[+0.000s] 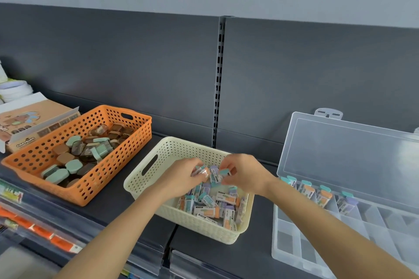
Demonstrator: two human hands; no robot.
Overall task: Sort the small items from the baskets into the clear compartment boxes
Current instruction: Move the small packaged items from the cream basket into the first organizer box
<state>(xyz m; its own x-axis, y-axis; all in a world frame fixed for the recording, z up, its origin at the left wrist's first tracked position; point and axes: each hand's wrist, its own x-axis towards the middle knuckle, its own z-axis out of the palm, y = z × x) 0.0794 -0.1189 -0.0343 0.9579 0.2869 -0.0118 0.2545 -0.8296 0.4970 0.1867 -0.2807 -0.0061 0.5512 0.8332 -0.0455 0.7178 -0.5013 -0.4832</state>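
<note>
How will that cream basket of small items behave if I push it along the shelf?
The cream basket would probably slide rather than tip: it sits low and wide on the smooth dark shelf. It likely feels light, being perforated plastic only partly filled with small items. That loose pile may shift inside as it moves.

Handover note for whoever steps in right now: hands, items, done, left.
Left hand: grips a few small packs over the cream basket.
Right hand: pinches a teal-capped pack over the same basket.
Clear compartment box: open at the right.
Done: four packs stand in its back row; the other compartments look empty.
Orange basket: at the left, holds brown and mint items.
Left: the cream basket's pile and everything in the orange basket.
</note>
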